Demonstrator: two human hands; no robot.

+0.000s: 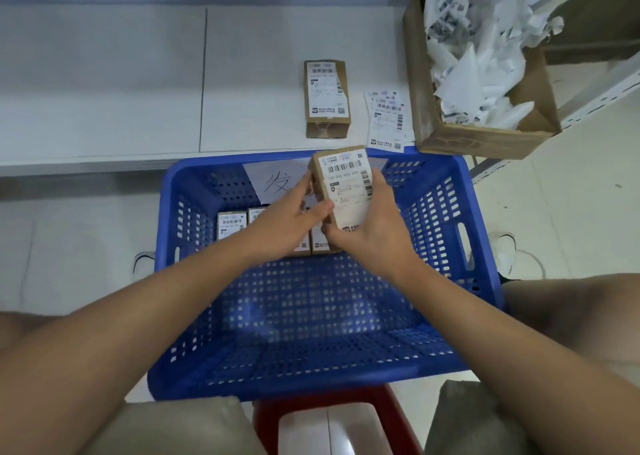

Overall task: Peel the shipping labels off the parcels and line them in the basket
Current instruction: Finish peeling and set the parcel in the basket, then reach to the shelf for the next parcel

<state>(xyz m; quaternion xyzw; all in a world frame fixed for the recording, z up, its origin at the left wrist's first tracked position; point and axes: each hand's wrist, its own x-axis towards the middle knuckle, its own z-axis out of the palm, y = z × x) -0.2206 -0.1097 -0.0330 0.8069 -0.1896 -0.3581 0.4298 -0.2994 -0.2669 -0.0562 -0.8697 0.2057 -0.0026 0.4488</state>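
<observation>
Holding a parcel over the far half of the basket, both hands work it label-up, probably so the label can be read or its edge found. Left hand: fingers curled round the parcel's left edge, thumb on its near face, steadying it. Right hand: wrapped round the right and near end, thumb across the label. Under the hands, a row of parcels lies flat along the basket floor, labels up; the hands cover the middle of the row, so no count. A sheet with handwriting hangs on the far wall, partly covered. Farther off, one parcel lies on the ledge, loose labels beside it. Far right, a carton holds crumpled paper.
</observation>
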